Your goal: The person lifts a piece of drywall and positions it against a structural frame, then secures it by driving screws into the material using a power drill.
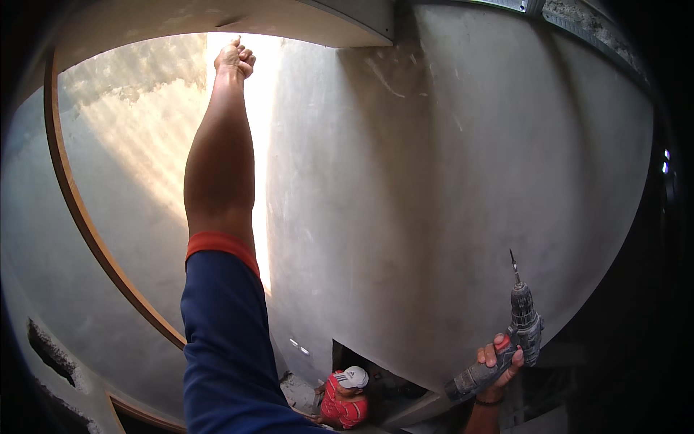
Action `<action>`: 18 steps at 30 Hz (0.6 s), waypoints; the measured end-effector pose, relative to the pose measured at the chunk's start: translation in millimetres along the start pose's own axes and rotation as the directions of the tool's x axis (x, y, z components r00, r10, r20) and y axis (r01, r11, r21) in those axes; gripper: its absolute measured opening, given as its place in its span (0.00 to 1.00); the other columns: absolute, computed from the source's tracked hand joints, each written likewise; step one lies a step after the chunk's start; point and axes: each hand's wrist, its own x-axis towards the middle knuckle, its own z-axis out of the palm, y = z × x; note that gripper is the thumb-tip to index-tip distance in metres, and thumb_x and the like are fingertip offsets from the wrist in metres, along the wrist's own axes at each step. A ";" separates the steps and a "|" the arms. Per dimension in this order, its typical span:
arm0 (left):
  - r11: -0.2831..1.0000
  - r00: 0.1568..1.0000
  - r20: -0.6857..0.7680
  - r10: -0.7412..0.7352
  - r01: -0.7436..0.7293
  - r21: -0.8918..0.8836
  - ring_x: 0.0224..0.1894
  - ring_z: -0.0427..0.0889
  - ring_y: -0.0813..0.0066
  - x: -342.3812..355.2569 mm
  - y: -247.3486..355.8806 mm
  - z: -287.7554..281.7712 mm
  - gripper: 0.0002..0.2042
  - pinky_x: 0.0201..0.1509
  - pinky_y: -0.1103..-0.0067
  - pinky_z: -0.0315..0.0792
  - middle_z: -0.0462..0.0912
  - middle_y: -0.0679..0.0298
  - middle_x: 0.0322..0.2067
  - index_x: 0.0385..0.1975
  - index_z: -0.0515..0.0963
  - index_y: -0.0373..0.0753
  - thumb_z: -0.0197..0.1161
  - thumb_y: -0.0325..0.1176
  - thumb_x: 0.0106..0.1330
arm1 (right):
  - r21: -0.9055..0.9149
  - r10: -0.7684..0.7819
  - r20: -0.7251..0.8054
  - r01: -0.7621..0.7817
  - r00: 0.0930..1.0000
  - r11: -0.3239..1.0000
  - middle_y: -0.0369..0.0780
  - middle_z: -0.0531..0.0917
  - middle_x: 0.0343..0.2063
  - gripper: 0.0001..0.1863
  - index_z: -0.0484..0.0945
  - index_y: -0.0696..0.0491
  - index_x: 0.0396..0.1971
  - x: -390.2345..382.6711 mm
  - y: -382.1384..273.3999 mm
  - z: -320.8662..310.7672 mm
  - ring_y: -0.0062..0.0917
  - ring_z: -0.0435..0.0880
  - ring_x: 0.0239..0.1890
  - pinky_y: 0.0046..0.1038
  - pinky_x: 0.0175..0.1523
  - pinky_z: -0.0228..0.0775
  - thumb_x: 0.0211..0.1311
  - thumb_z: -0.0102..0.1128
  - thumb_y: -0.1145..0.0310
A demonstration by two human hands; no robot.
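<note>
My left arm, in a blue sleeve with a red cuff, stretches high up. My left hand [235, 59] is closed just below the edge of a pale overhead panel [289, 22]; whatever its fingers may hold is hidden. Low on the right, my right hand [500, 358] grips a dusty black cordless drill [525, 318] by its handle. The drill is held with its thin bit pointing upward, apart from the panel. A small dark mark shows on the panel above my left hand.
Behind my arms stands a smooth grey plastered wall [347, 181]. A brown wooden strip [94, 224] curves down the left side. Below, a person in a red shirt [343, 403] and white cap is beside a dark opening. Rough holes break the wall at lower left.
</note>
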 end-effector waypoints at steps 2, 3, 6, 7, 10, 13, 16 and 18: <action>0.998 0.997 0.079 -0.011 0.016 -0.067 0.09 0.54 0.81 8.5 6.2 12.3 0.16 0.13 0.81 0.47 0.58 0.71 0.11 0.18 0.58 0.44 0.52 0.31 0.70 | -0.029 0.009 -0.002 -0.009 1.000 1.000 0.42 0.75 0.40 0.27 0.67 0.62 0.46 -8.3 -5.7 1.4 0.24 0.74 0.26 0.31 0.38 0.69 0.67 0.48 0.49; 0.994 0.994 0.108 -0.017 0.029 -0.109 0.09 0.54 0.81 12.4 9.8 21.4 0.14 0.13 0.80 0.47 0.58 0.69 0.12 0.19 0.59 0.43 0.53 0.28 0.68 | -0.033 0.016 0.003 -0.015 1.000 0.999 0.42 0.75 0.40 0.27 0.66 0.62 0.46 -8.9 -7.6 -0.6 0.24 0.74 0.26 0.32 0.38 0.69 0.67 0.48 0.50; 0.989 0.995 0.089 -0.037 0.050 -0.142 0.11 0.53 0.81 -18.6 -22.4 55.7 0.12 0.16 0.80 0.47 0.58 0.66 0.13 0.21 0.60 0.40 0.53 0.22 0.64 | -0.081 0.031 -0.084 -0.038 0.996 0.996 0.41 0.76 0.31 0.28 0.67 0.61 0.45 -20.8 -13.5 4.8 0.23 0.74 0.26 0.29 0.37 0.68 0.65 0.50 0.47; 0.993 0.981 0.194 -0.011 0.033 -0.115 0.11 0.54 0.81 -15.9 -17.7 47.1 0.12 0.16 0.81 0.47 0.58 0.66 0.13 0.21 0.60 0.40 0.53 0.22 0.65 | -0.087 0.065 -0.095 -0.073 0.993 0.994 0.41 0.76 0.27 0.28 0.68 0.61 0.45 -24.7 -15.1 -0.6 0.23 0.74 0.25 0.29 0.37 0.67 0.65 0.50 0.47; 0.998 0.992 0.127 0.019 -0.012 -0.060 0.10 0.53 0.81 -6.8 -1.5 35.9 0.14 0.15 0.82 0.45 0.58 0.68 0.12 0.18 0.58 0.41 0.49 0.24 0.69 | -0.127 0.120 -0.144 -0.138 0.982 0.982 0.39 0.75 0.20 0.29 0.69 0.60 0.44 -25.4 -13.2 -0.9 0.22 0.73 0.23 0.26 0.37 0.65 0.62 0.52 0.45; 0.998 1.000 0.025 0.011 -0.009 -0.065 0.09 0.54 0.83 7.8 -4.9 18.9 0.16 0.12 0.83 0.47 0.58 0.69 0.11 0.17 0.58 0.41 0.48 0.25 0.69 | -0.123 0.153 -0.215 -0.183 0.964 0.975 0.39 0.75 0.18 0.31 0.69 0.61 0.43 -28.6 -12.4 -5.6 0.23 0.73 0.22 0.26 0.38 0.65 0.59 0.55 0.43; 0.932 0.927 -0.359 0.104 0.036 0.361 0.13 0.65 0.79 -22.4 -38.6 15.4 0.08 0.14 0.81 0.63 0.71 0.63 0.16 0.20 0.67 0.35 0.52 0.21 0.61 | -0.115 0.171 -0.254 -0.206 0.952 0.972 0.39 0.76 0.18 0.33 0.70 0.62 0.43 -29.6 -10.0 -12.3 0.23 0.74 0.23 0.26 0.38 0.66 0.57 0.55 0.43; 0.347 0.913 -0.119 0.390 -0.026 0.938 0.40 0.82 0.59 -59.1 -86.6 9.6 0.08 0.41 0.71 0.77 0.83 0.52 0.37 0.32 0.77 0.32 0.51 0.27 0.61 | -0.104 0.163 -0.272 -0.197 0.948 0.975 0.39 0.76 0.18 0.33 0.70 0.62 0.43 -27.3 -5.0 -11.7 0.23 0.74 0.22 0.26 0.37 0.66 0.57 0.55 0.42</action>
